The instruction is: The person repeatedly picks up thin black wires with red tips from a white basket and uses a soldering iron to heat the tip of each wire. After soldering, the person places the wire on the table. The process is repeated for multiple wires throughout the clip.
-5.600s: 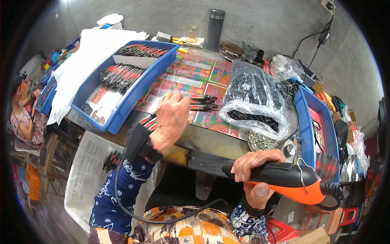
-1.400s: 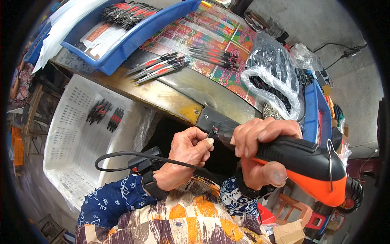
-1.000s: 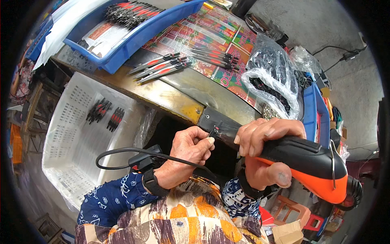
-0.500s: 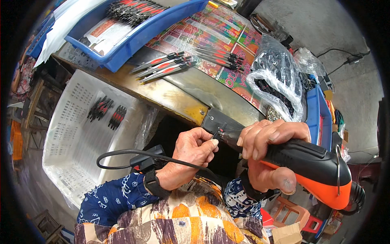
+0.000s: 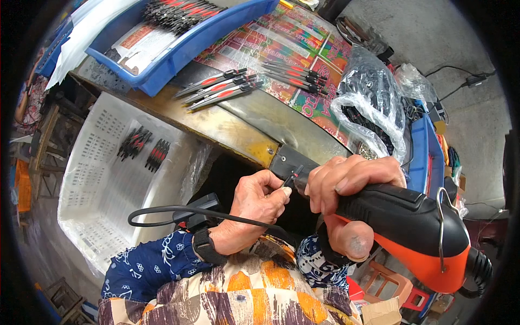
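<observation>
My left hand (image 5: 252, 206) is closed, thumb and forefinger pinching the end of a small black piece (image 5: 288, 182) with a bit of red on it. A black-and-orange corded power screwdriver (image 5: 403, 211) lies in my right hand (image 5: 352, 187), which wraps around its front part. Its nose points left toward the pinched piece; my right fingers hide the tip, so contact cannot be told. Just beyond the piece, a dark metal block (image 5: 288, 162) is fixed at the bench edge.
Slim black-and-red pointed pieces (image 5: 219, 89) lie on the bench (image 5: 216, 122). More fill a blue tray (image 5: 179, 57) at the back left. A white crate (image 5: 89, 200) stands at left, a clear plastic bag (image 5: 374, 81) at right. A black cable (image 5: 162, 209) loops over my left wrist.
My right hand and the power screwdriver have shifted a little left, closer to my left fingers. The tool's tail has dipped slightly. My left hand has barely moved.
</observation>
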### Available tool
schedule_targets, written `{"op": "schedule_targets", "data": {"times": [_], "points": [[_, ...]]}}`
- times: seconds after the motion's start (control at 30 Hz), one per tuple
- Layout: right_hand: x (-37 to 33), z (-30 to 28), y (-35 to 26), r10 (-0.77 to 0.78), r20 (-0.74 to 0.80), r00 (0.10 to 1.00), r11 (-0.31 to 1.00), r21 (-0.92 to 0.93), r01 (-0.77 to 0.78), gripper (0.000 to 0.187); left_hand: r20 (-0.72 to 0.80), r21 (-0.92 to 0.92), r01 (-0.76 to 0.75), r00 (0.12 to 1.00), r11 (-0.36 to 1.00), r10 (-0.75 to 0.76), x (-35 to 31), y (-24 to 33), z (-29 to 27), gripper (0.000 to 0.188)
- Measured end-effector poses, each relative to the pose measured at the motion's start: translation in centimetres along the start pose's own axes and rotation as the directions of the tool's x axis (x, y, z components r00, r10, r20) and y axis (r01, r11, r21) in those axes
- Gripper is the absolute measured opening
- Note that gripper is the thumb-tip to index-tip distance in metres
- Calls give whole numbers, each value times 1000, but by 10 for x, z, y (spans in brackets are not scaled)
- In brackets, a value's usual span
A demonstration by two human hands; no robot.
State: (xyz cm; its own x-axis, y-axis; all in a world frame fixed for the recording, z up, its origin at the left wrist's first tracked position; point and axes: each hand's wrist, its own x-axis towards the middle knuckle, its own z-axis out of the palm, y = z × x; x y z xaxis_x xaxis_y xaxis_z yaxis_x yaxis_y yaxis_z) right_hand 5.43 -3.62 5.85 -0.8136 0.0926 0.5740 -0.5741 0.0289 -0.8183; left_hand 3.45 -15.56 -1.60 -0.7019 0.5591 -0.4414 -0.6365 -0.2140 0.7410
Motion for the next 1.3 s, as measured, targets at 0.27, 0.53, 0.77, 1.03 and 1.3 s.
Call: {"op": "schedule_targets", "data": {"times": [0.27,0.53,0.77,1.03,1.3], "points": [[0,-2,0,51,-19,999,998,38,-50,58,-7,1,-55,998,999,55,1,-5,-1,10],[-1,0,-3,93,-42,995,995,47,-91,58,-28,40,-78,997,996,79,2,-7,-1,10],[-3,-1,-4,136,-35,990,990,34,-135,59,-25,128,-157,987,979,161,4,-10,-2,11],[-15,10,-11,107,-186,977,993,-25,-113,63,39,290,-135,991,947,129,2,-5,-8,10],[-24,-5,-25,-96,-287,953,986,101,130,60,168,644,-508,824,573,542,-1,13,-15,20]]}}
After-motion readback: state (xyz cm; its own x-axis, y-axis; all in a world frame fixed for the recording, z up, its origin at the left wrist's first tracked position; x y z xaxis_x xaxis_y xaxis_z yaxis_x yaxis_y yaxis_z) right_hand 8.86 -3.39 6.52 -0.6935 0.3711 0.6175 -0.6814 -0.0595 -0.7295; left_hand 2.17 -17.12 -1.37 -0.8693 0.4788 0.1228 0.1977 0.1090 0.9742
